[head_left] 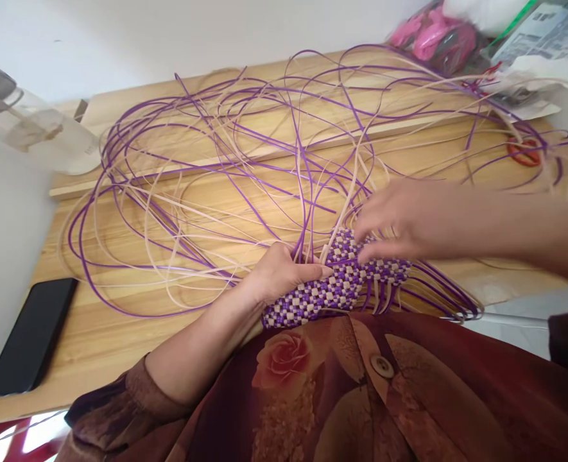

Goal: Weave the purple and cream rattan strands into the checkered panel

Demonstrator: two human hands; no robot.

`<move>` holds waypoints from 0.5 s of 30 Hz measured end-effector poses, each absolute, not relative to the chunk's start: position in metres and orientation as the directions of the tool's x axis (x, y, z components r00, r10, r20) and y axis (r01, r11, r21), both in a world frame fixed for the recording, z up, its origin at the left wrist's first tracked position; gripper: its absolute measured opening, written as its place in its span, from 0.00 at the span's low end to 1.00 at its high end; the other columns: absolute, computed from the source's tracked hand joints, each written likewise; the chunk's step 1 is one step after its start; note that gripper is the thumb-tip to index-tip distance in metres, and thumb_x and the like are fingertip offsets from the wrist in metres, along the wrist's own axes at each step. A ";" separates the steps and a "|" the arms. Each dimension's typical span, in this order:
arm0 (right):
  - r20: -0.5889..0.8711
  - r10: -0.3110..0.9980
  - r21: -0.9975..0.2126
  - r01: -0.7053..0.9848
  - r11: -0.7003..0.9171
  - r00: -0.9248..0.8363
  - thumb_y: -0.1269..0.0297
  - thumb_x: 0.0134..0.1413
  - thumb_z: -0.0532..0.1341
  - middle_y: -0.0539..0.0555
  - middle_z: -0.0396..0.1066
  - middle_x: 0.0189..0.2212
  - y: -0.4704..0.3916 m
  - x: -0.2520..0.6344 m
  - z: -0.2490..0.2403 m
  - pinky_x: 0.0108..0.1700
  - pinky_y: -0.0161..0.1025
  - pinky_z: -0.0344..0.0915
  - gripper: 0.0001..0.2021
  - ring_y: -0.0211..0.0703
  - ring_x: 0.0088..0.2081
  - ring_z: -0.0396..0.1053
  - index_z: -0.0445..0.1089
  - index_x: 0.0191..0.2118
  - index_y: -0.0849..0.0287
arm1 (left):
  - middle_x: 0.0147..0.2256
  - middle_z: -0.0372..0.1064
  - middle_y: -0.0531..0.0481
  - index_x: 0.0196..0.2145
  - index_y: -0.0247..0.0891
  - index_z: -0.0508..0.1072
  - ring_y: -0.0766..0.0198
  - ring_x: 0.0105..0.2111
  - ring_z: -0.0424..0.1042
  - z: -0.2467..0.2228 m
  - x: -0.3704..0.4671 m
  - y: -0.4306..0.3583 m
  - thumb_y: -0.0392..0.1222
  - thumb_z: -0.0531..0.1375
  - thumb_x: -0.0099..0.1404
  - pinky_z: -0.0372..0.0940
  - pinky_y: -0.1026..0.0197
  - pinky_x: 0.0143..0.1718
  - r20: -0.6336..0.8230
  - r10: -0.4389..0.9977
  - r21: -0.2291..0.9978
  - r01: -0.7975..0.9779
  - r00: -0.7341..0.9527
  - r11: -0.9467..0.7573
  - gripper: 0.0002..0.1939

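A purple and beige woven piece [307, 298] lies at the table's front edge against my shirt, with long loose purple and beige strands [235, 170] fanning over the tabletop. My left hand [288, 273] grips the woven piece on its left part, thumb on top of the weave and fingers behind it, hidden. Over the right part of the weave is my right hand [384, 228], blurred, with thumb and fingers apart and nothing clearly between them. More strands hang bent at the lower right of the weave.
A black phone [31, 337] lies at the left. Red-handled scissors [524, 151] rest at the right among strands. A clear plastic container [52, 138] stands at the back left. Bagged pink things [432, 35] sit at the back right. A raised wooden ledge [264, 154] crosses the table.
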State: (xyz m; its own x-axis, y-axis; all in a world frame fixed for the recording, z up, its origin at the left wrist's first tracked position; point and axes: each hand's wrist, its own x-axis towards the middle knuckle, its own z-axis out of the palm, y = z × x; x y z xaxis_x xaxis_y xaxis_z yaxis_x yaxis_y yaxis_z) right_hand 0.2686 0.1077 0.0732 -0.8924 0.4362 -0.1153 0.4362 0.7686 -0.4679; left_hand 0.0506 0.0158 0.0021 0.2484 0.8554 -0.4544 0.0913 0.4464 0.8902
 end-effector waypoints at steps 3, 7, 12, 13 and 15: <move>-0.194 0.427 -0.371 0.469 0.802 -0.883 0.63 0.56 0.59 0.53 0.69 0.23 0.093 0.280 0.073 0.33 0.39 0.57 0.09 0.43 0.29 0.65 0.72 0.27 0.57 | 0.28 0.73 0.50 0.29 0.34 0.76 0.65 0.27 0.69 0.002 0.051 0.016 0.49 0.69 0.47 0.62 0.62 0.32 -0.451 0.859 0.892 0.087 0.243 0.444 0.16; -0.239 0.481 -0.518 0.530 0.672 -0.843 0.62 0.60 0.56 0.52 0.72 0.31 0.064 0.295 0.085 0.34 0.37 0.59 0.08 0.41 0.32 0.68 0.72 0.35 0.55 | 0.28 0.73 0.50 0.29 0.34 0.76 0.65 0.27 0.69 0.002 0.051 0.016 0.49 0.69 0.48 0.63 0.62 0.32 -0.429 0.871 0.903 0.106 0.241 0.416 0.16; -0.154 0.475 -0.871 0.346 0.350 -0.866 0.62 0.58 0.59 0.55 0.71 0.46 0.046 0.268 0.086 0.48 0.37 0.63 0.07 0.42 0.47 0.69 0.71 0.36 0.59 | 0.29 0.74 0.49 0.31 0.34 0.78 0.64 0.28 0.70 0.003 0.050 0.015 0.46 0.68 0.49 0.62 0.62 0.31 -0.386 0.882 0.922 0.141 0.269 0.360 0.14; -0.159 0.507 -0.892 0.344 0.293 -0.847 0.62 0.58 0.60 0.55 0.73 0.42 0.046 0.261 0.079 0.45 0.37 0.65 0.07 0.41 0.44 0.70 0.70 0.35 0.60 | 0.28 0.74 0.50 0.31 0.34 0.78 0.64 0.27 0.69 0.003 0.050 0.015 0.45 0.67 0.50 0.62 0.63 0.30 -0.380 0.885 0.925 0.140 0.270 0.355 0.12; -0.161 0.611 -0.903 0.365 0.226 -0.775 0.62 0.56 0.61 0.53 0.73 0.31 0.048 0.249 0.065 0.35 0.35 0.64 0.07 0.38 0.34 0.70 0.69 0.33 0.61 | 0.27 0.73 0.51 0.29 0.34 0.77 0.65 0.26 0.68 0.003 0.050 0.015 0.44 0.67 0.49 0.61 0.63 0.30 -0.371 0.888 0.929 0.122 0.271 0.350 0.11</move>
State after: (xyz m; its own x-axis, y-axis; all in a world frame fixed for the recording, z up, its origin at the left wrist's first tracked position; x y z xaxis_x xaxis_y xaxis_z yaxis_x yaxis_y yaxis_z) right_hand 0.2493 0.0480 0.0648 -0.7752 0.6108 -0.1609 0.3655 0.2260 -0.9030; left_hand 0.0496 0.0147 0.0028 0.2707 0.8884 -0.3708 0.1219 0.3505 0.9286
